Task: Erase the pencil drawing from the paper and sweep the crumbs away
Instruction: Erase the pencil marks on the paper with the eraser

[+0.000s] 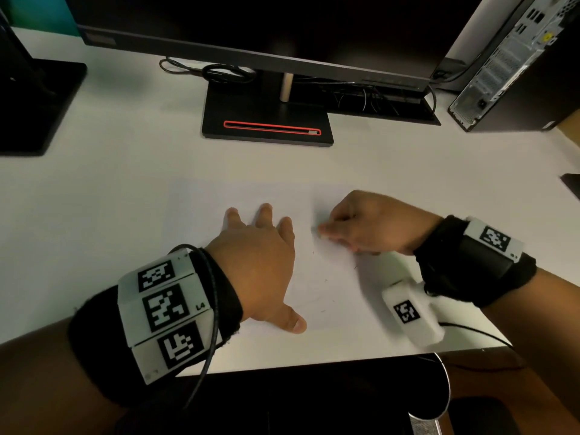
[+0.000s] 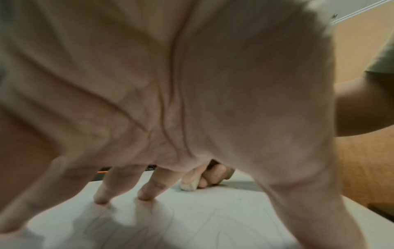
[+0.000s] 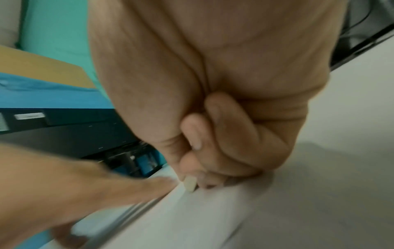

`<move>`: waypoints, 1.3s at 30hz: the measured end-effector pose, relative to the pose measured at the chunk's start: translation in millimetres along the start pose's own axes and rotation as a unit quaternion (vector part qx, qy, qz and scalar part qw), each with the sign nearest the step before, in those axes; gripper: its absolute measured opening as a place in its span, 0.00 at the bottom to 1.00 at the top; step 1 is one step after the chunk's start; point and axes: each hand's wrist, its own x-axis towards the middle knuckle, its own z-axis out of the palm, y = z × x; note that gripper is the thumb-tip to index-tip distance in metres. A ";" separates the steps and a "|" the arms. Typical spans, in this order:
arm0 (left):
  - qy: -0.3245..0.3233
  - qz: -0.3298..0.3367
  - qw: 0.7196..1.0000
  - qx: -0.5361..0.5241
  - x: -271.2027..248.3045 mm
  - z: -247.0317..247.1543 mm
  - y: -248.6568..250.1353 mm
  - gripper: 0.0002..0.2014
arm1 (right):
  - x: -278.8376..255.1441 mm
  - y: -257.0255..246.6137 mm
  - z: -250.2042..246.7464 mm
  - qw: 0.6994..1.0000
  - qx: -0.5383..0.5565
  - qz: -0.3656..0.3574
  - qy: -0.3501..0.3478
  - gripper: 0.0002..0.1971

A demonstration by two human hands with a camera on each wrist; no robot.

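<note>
- One sheet of paper [image 1: 276, 189] lies flat on the white desk [image 1: 125, 146], near its front edge; faint pencil lines [image 2: 224, 224] show on it in the left wrist view.
- One small pale eraser [image 2: 188, 186], its tip down on the sheet toward the right side.
- A few dark crumbs [image 1: 326, 281] dot the paper between the two hands; too small to count.
- Left hand [image 1: 260, 265]: fingers spread and straight, palm down, fingertips [image 2: 145, 195] pressing on the sheet, thumb out toward the front edge.
- Right hand [image 1: 367, 227]: curled tight, thumb and forefinger pinching the eraser, the other fingers tucked into the palm; it sits just beside the left hand, apart from it.
- Behind: one monitor [image 1: 266, 23] over its black stand [image 1: 266, 120], and one computer tower [image 1: 514, 61] at the right.
</note>
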 end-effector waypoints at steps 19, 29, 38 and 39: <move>0.004 -0.007 1.000 -0.020 5.8 4.5 -2.1 0.68 | 1.7 -6.6 -5.2 1.000 -0.019 0.010 0.011 0.25; 0.006 -0.003 1.000 -0.015 4.2 4.5 -2.0 0.67 | 1.2 -14.5 -0.2 0.999 -0.032 -0.011 -0.015 0.25; 0.005 -0.004 1.000 -0.010 3.7 2.7 -1.0 0.67 | 5.3 -15.9 -0.1 0.999 -0.045 -0.022 -0.017 0.25; 0.006 -0.002 1.000 -0.011 3.8 2.6 -0.7 0.66 | 3.5 -19.2 4.5 0.997 -0.055 -0.039 -0.036 0.25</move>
